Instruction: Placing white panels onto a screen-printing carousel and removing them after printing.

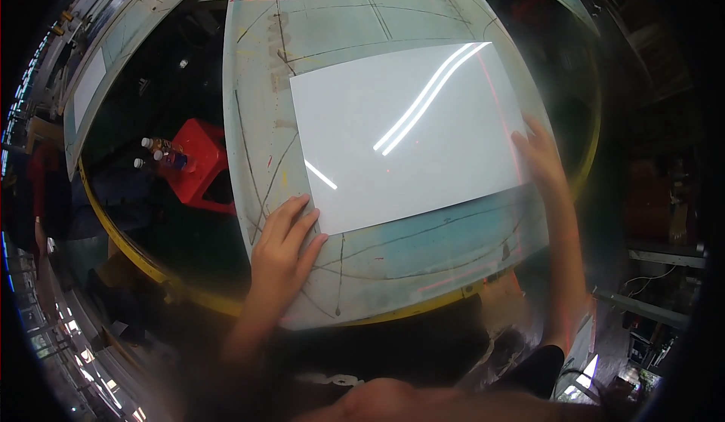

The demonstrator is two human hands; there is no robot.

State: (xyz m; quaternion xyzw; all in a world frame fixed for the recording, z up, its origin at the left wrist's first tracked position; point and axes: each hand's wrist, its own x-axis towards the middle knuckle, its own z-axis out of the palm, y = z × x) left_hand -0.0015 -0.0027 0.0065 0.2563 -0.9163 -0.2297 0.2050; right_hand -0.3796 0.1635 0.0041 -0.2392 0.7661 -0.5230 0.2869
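Note:
A glossy white rectangular sheet (400, 139) lies on a pale blue-grey board (408, 252) scored with dark lines. Two bright streaks of light reflect off its surface. My left hand (283, 244) rests at the sheet's near left corner, fingers stretched and apart, fingertips at the edge. At the sheet's right edge is my right hand (540, 154), its thumb over the sheet's margin and its fingers extended along the side. A thin red light line runs down the sheet near that hand.
A yellow curved rail (121, 237) runs around beneath the board. On the left, a red plastic stool (198, 158) stands with several bottles (172, 158) on it. Another board with a white sheet (89, 86) is at the far left. Metal bars (642, 309) stick out at the right.

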